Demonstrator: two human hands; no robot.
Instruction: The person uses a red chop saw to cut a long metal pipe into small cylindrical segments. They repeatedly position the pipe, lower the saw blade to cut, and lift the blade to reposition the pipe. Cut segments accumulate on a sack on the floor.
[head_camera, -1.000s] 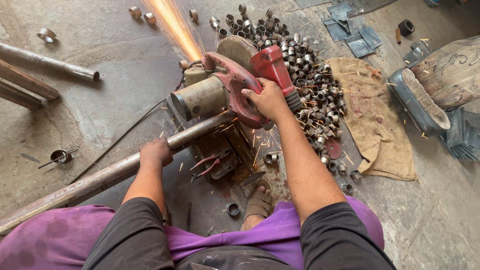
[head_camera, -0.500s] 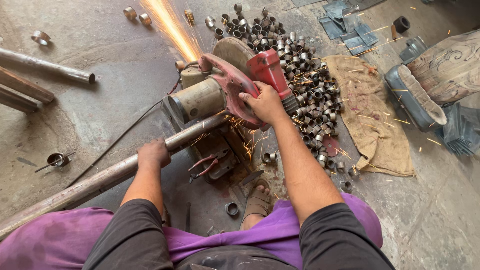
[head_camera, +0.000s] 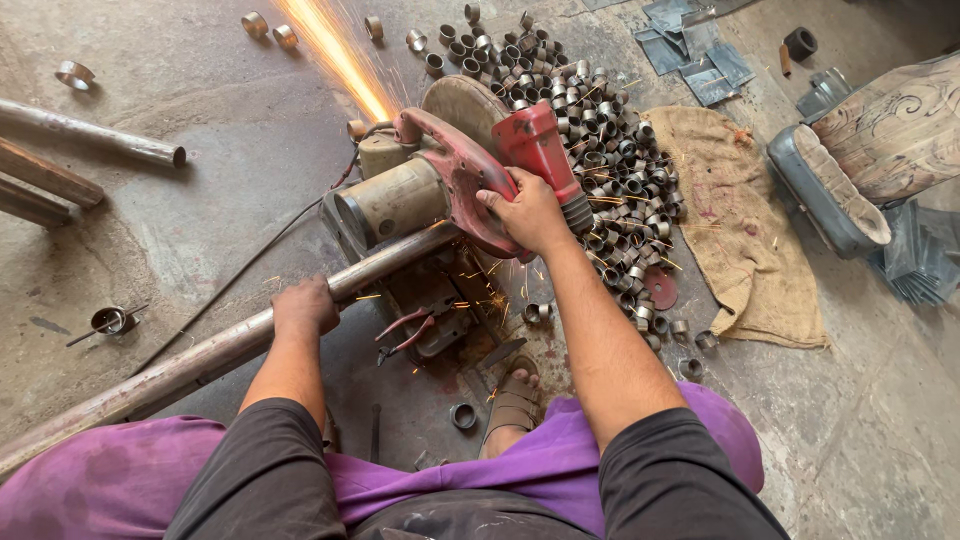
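— Running from low on the left up toward the middle, the long steel pipe (head_camera: 200, 358) lies on a slant across the floor, its far end tucked under the red chop saw (head_camera: 455, 180).

— And the hands?

— Left hand (head_camera: 305, 305) is wrapped round the pipe partway along, closed tight on it, well short of the blade. Right hand (head_camera: 530, 212) is clenched on the saw's red handle, directly above the spot where pipe meets disc.

— So the right sits nearer the cut?

— Yes, the left lies back along the pipe's axis. Sparks (head_camera: 335, 55) stream away up the frame, off the far side.

— Beyond that?

— A heap of cut rings (head_camera: 610, 150) just right of the saw, a burlap sack (head_camera: 745, 230) beside them, spare pipes (head_camera: 90, 140) well apart at left.
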